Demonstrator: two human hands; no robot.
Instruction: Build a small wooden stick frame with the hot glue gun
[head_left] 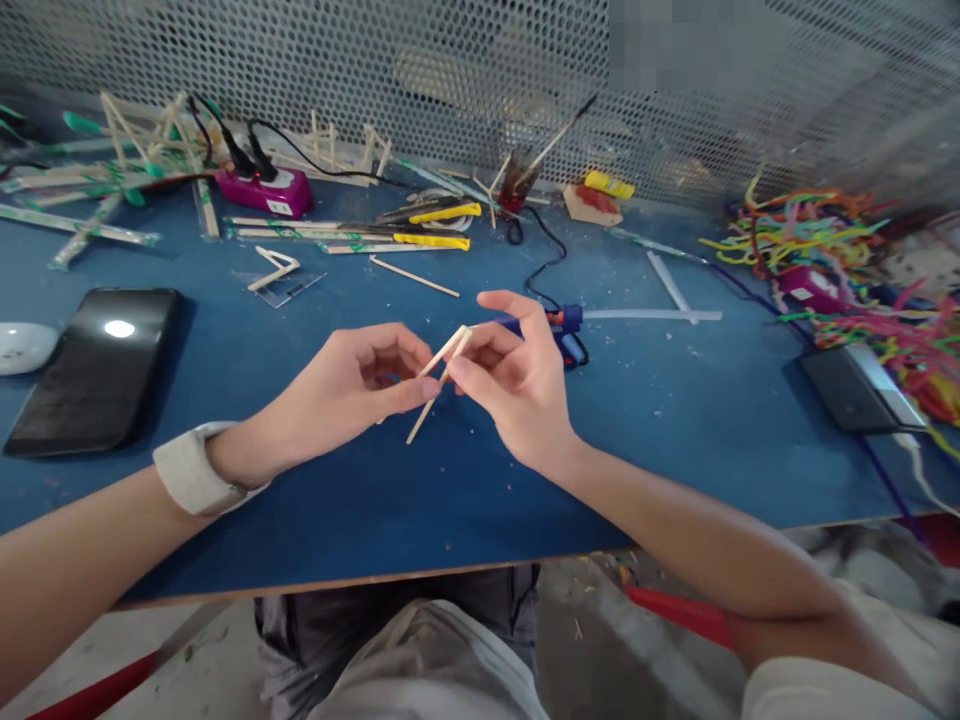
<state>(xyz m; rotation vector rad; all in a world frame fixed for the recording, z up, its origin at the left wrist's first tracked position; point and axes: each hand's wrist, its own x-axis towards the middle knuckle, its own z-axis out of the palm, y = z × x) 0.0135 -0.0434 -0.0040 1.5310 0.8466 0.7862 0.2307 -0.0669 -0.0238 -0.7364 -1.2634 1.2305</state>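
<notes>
Two thin wooden sticks (455,345) meet at their tops in a narrow V, held over the middle of the blue table. My left hand (360,380) pinches one stick between thumb and fingers. The other stick is between the thumb and index finger of my right hand (521,375), close to the joined tip. Behind my right hand lies a blue glue gun (566,322), partly hidden, with a clear glue stick (652,315) out of its back. A bent piece of joined sticks (274,267) rests on a small clear sheet to the left.
Along the back are a purple power strip (266,190), yellow cutters (435,240), wrapped stick bundles (105,235) and a dark red jar (517,182). A black phone (94,365) lies left. At right are a power bank (862,390) and colourful pipe cleaners (817,240).
</notes>
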